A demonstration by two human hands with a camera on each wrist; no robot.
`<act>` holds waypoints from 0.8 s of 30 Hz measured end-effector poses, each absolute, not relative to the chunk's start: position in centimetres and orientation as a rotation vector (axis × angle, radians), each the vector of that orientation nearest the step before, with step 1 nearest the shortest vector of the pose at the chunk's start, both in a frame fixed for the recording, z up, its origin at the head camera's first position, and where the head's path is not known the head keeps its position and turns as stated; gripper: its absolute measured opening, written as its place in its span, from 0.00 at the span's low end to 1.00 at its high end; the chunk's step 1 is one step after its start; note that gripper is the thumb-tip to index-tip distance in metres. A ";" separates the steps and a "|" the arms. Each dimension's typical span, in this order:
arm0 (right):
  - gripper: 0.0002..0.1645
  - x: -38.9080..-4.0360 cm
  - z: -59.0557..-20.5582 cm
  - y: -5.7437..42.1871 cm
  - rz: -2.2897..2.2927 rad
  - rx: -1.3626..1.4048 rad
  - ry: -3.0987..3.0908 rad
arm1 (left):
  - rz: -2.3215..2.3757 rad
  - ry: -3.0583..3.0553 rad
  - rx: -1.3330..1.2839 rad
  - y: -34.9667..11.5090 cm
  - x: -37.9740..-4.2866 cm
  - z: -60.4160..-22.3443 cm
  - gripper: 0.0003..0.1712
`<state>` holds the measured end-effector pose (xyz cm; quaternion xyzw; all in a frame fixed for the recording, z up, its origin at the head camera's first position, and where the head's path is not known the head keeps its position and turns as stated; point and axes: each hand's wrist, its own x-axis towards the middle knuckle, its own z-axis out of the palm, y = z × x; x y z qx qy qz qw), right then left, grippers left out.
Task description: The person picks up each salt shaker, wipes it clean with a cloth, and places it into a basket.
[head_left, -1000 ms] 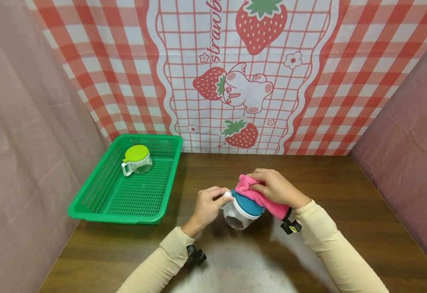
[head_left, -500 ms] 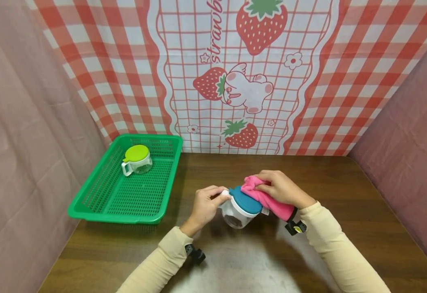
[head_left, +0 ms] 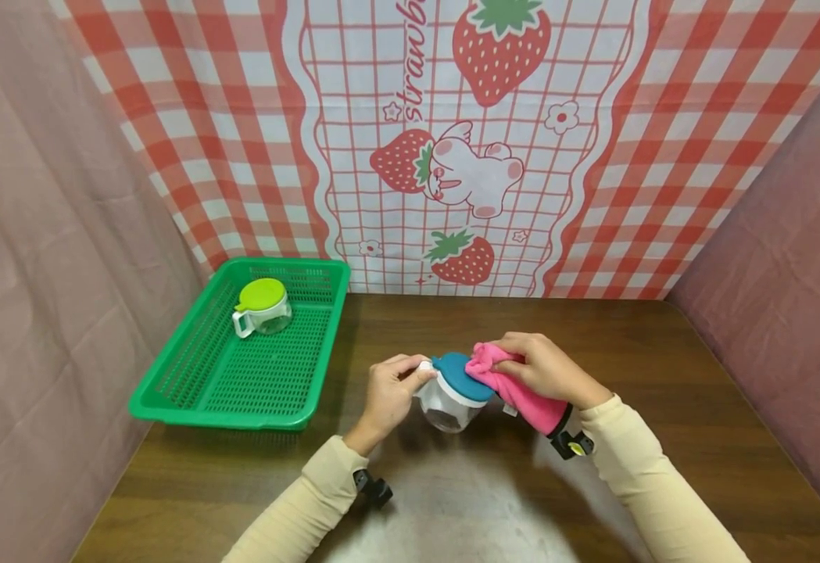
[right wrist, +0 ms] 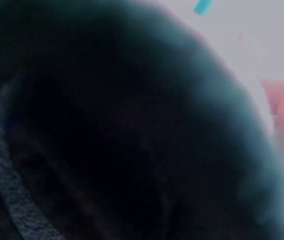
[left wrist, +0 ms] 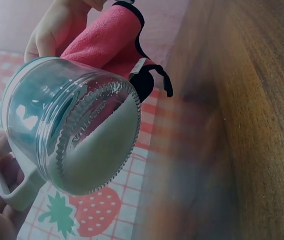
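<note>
My left hand [head_left: 390, 395] pinches the white handle [left wrist: 24, 187] of a clear glass seasoning jar [head_left: 446, 410] with a blue lid [head_left: 460, 375]. In the left wrist view the jar is tilted, its ribbed base toward the camera and white powdery contents lying along one side. My right hand [head_left: 546, 367] grips a bunched pink cloth [head_left: 532, 403] with black edging, pressed at the right edge of the lid. Dark, blurred fabric covers most of the right wrist view.
On the left of the wooden table [head_left: 381, 328] stands a green plastic basket [head_left: 241, 426]. Inside it sits a similar jar with a lime-green lid [head_left: 263, 294]. A strawberry-print checked curtain [head_left: 466, 156] hangs behind the table.
The jar and my left hand have shifted slightly left. My right hand and the cloth have slid right and down across the lid, baring more of its blue top.
</note>
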<state>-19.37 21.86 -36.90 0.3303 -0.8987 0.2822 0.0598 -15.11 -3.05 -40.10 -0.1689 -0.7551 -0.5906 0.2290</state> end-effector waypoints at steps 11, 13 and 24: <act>0.14 -18.8 -37.1 21.9 0.901 0.988 -2.714 | -1.682 -2.105 -0.286 -2.9 -16.0 -41.7 0.08; 0.15 -18.7 -37.2 21.9 0.907 0.994 -2.697 | -1.698 -2.101 -0.254 -2.9 -16.5 -42.4 0.08; 0.14 -18.2 -37.2 21.9 0.928 1.008 -2.640 | -1.744 -2.072 -0.162 -3.3 -17.2 -43.4 0.09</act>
